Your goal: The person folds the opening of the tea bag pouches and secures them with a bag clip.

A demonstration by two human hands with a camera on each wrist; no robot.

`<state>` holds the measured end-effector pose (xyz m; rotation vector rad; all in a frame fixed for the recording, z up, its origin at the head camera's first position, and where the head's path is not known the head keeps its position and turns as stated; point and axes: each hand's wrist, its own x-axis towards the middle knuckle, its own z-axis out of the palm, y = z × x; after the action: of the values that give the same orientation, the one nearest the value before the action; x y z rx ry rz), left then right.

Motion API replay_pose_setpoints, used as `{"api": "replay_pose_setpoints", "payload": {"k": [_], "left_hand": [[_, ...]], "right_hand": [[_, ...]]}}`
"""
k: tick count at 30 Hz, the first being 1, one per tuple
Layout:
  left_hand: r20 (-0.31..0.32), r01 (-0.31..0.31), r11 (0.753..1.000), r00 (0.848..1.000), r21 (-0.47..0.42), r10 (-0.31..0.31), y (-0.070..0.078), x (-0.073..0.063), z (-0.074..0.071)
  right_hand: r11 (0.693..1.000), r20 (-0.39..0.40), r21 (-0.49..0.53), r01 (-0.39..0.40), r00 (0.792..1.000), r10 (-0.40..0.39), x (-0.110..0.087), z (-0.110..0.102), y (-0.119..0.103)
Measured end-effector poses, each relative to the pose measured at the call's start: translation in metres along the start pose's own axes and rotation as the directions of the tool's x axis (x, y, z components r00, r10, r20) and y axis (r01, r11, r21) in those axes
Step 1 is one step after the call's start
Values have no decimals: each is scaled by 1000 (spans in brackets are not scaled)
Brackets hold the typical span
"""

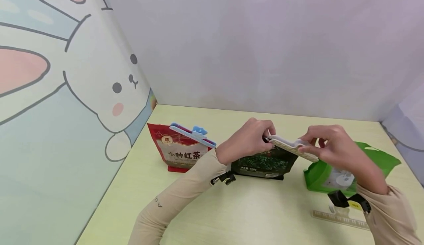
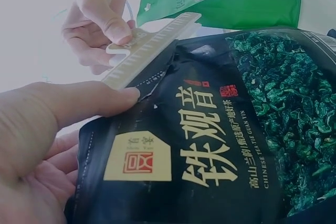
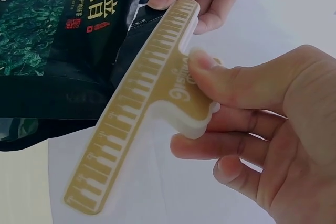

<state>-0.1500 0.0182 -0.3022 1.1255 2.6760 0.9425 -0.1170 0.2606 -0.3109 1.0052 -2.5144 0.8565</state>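
A black tea bag (image 1: 261,164) with gold lettering and a picture of dark green leaves stands at mid-table. My left hand (image 1: 250,138) pinches its top edge, thumb on the printed front in the left wrist view. My right hand (image 1: 334,147) holds a bag clip (image 3: 134,106) by its handle between thumb and fingers. The clip is gold and white with a piano-key pattern. Its long bar lies along the bag's top edge, close to the left fingertips, and one end sticks out past the bag. Whether the clip bites the bag, I cannot tell.
Left of the black bag stands a red tea bag (image 1: 182,151) with a blue clip (image 1: 193,136) across its top. A green bag (image 1: 381,160) is on the right, behind my right forearm. Another piano-key clip (image 1: 339,219) lies on the table (image 1: 232,208) near that wrist.
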Motion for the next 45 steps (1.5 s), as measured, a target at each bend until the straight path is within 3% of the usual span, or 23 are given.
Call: {"api": "replay_pose_setpoints", "payload": {"k": [2,5,10,14,24,38,45], "left_hand": [[-7,-7,1000,1000,23,7,0,0,0],[-31,-9,992,999,126,13,0,-1,0],[-74,5,951,997,310,19,-1,-6,-4],[-66,15,939,998,343,8,-4,-12,-8],[-5,18,961,1000,276,-17,-11,-18,-15],[-4,10,976,1000,217,-9,-15,-19,-14],[-20,42,983,999,179,-39,-20,-28,-16]], "right_hand": [[1000,9,8,-6,1000,6,0,0,0],[1000,21,8,-17,1000,17,0,1,1],[1000,22,1,-24,999,24,-4,1,4],[1000,15,10,-14,1000,13,-6,1,5],[998,-4,28,49,999,-49,-6,0,5],[991,9,118,59,998,-60,7,11,4],[996,43,83,18,999,-22,7,10,4]]}}
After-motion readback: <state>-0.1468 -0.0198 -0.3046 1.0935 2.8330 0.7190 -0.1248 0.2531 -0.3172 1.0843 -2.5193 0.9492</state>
